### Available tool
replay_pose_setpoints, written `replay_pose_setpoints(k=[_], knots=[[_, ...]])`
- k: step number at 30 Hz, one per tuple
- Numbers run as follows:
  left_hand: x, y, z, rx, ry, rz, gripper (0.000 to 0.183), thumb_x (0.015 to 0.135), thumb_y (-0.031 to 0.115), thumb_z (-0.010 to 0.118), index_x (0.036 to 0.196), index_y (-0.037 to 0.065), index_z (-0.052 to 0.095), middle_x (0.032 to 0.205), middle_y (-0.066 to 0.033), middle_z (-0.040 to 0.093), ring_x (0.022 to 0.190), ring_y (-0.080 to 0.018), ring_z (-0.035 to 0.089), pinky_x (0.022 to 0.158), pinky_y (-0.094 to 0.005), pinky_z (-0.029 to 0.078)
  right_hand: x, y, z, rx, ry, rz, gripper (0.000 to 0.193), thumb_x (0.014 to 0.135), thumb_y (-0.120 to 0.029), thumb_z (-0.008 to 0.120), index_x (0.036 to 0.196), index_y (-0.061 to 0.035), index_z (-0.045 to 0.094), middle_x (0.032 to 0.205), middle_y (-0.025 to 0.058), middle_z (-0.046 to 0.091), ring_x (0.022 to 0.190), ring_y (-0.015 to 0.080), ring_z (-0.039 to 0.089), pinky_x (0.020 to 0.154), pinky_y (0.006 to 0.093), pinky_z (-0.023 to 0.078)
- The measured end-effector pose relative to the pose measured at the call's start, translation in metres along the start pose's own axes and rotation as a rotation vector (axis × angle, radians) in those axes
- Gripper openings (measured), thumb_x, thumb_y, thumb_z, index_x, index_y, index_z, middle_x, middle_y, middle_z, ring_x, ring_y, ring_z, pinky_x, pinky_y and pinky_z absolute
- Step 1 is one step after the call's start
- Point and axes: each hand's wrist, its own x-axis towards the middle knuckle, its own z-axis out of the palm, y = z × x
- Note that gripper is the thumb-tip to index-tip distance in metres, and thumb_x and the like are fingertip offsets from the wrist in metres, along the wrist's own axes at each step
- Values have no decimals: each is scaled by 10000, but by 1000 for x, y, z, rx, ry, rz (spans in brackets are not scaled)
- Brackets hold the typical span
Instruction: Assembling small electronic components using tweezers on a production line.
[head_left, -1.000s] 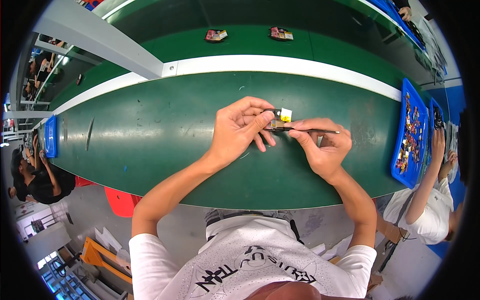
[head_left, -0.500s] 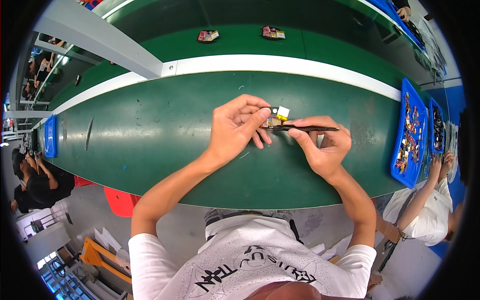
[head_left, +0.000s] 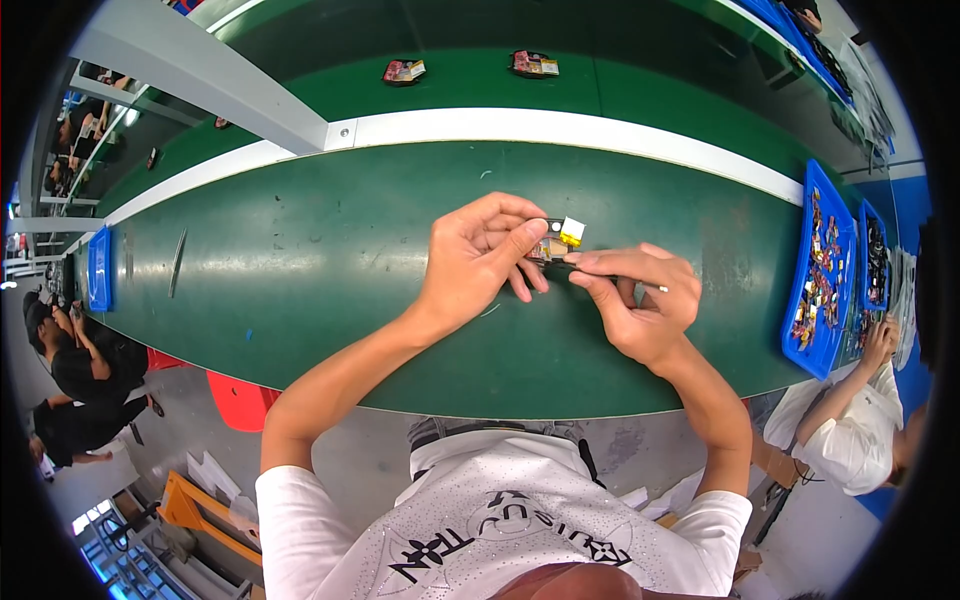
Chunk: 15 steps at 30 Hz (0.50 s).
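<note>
My left hand (head_left: pixel 478 250) pinches a small electronic assembly in a black casing (head_left: pixel 550 245) over the green table. A silver battery pouch with yellow tape (head_left: pixel 573 231) sticks up at its far right corner. My right hand (head_left: pixel 645 295) is closed around slim black tweezers (head_left: pixel 622 277), mostly hidden by the fingers, with a pale end showing past them. Their working end meets the near right edge of the assembly; the exact contact is too small to make out.
Beyond a white rail (head_left: pixel 480 125), a green belt carries two similar assemblies (head_left: pixel 404 72). Blue trays (head_left: pixel 808 345) of small parts stand at the right, near a co-worker's hand (head_left: pixel 880 340). Metal tweezers (head_left: pixel 178 262) and another blue tray (head_left: pixel 99 270) are at the left.
My right hand has tilted the tweezers, so their rear end points lower and nearer me. The assembly has shifted slightly right. Assemblies on the belt have moved left.
</note>
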Motion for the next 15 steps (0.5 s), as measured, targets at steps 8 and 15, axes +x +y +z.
replay_pose_setpoints(k=[8,15], knots=[[-1,6,3,34,-33,10,241,982,21,651,1195,-85,609,981,-176,721,711,-213,737,506,-267,581,-1,1,2,-110,18,-237,224,674,49,823,864,-58,772,862,45,793,525,105,633,478,231,371],[0,0,7,57,28,16,176,956,-21,653,1123,-65,618,881,-131,708,660,-146,699,515,-259,564,-4,3,3,-210,-18,-347,317,622,65,816,904,-74,773,933,46,793,538,114,606,481,241,370]])
